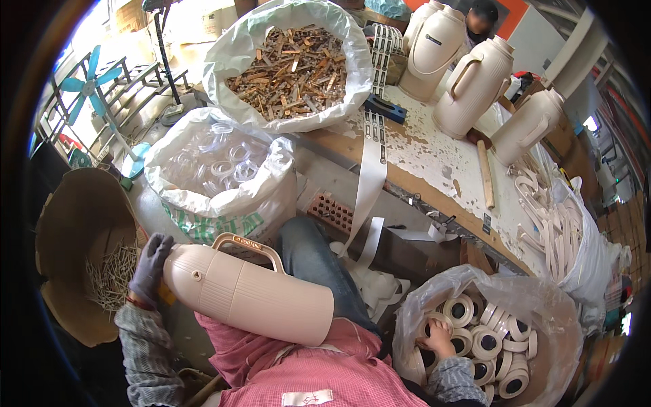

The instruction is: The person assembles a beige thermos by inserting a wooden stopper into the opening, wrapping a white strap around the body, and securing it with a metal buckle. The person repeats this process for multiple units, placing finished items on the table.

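A pale beige ribbed thermos flask shell (258,288) lies tilted across my lap, its loop handle (251,245) facing up. My left hand (150,268), in a grey glove, grips the flask at its left end; part of the fingers is hidden behind that end. Down to the right, my bare right hand (437,340) reaches into a clear plastic bag (549,308) full of cream ring-shaped parts with dark centres. Its fingers are bent over one ring part (419,359) near the bag's left side, and their tips are partly hidden.
Several similar flasks (468,88) stand on the worn workbench (434,152), near a wooden-handled mallet (485,173). White sacks hold small brownish strips (291,74) and clear plastic rings (227,166). A cardboard box (74,217) stands left, cream straps (542,217) hang right. Another person (481,20) is behind the bench.
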{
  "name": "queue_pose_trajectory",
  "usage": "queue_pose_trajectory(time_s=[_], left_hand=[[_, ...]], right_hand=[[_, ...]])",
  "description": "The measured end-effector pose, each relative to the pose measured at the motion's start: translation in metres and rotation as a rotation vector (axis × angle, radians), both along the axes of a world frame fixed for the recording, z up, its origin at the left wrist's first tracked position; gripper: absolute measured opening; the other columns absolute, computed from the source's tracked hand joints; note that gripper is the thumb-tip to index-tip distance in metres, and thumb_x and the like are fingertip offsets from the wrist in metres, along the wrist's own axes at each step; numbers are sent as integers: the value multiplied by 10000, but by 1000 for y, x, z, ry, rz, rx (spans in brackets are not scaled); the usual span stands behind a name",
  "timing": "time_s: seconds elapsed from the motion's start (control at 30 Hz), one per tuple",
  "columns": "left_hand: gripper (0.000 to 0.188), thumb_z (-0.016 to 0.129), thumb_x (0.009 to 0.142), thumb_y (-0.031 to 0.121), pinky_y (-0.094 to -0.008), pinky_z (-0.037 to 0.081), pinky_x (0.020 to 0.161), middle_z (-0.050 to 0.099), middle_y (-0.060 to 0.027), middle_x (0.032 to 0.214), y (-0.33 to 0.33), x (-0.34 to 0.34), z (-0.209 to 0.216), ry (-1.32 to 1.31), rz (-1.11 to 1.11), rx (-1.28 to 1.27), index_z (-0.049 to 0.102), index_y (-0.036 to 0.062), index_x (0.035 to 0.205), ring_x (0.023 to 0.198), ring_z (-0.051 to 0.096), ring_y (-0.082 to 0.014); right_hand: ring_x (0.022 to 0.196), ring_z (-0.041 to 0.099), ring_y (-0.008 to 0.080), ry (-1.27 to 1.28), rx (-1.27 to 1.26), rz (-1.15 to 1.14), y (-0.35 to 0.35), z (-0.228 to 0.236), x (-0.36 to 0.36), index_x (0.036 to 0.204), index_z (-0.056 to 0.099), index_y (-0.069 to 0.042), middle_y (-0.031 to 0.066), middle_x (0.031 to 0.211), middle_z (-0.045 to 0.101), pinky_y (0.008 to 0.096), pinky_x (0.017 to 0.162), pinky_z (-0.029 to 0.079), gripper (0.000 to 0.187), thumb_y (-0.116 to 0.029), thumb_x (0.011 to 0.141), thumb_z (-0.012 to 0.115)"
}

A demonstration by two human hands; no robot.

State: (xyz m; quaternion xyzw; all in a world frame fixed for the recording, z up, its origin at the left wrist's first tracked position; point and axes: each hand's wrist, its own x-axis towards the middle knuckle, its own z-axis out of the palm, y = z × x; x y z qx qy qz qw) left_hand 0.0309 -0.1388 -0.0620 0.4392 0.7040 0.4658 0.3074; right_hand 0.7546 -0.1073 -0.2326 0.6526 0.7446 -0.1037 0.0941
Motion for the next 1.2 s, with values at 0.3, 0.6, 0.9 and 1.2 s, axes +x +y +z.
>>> queue_pose_trajectory(time_s=[0.3,0.6,0.9,1.2], left_hand=[[330,405,986,216,-346,440,936,611,-133,1124,-74,-5,-36,37,-49,57,576,-15,1147,1050,579,-227],[417,348,1000,457,-235,354,327,600,-34,707,-85,-6,-86,-715,422,116,596,122,992,448,530,-134],[415,315,1004,422,-219,346,324,602,-38,728,-54,14,-57,-655,350,85,573,99,1035,430,505,-112],[396,340,1006,413,-246,428,339,621,-75,764,-50,45,-85,-743,402,226,528,88,1129,504,590,-171]], right_hand=[[1090,457,367,-42,45,64,-36,-4,10,1179,586,-40,178,1113,562,492,939,376,600,-436,753,732],[1079,532,329,-158,-42,267,-63,-8,22,1198,588,-107,132,1112,588,464,889,431,635,-421,675,766],[1070,550,340,127,-40,-219,-16,45,-38,1224,592,-51,169,1104,601,452,887,449,615,-370,716,729],[954,572,290,1275,550,441,131,248,-317,1129,612,42,173,1074,564,353,850,455,390,-130,781,654]])
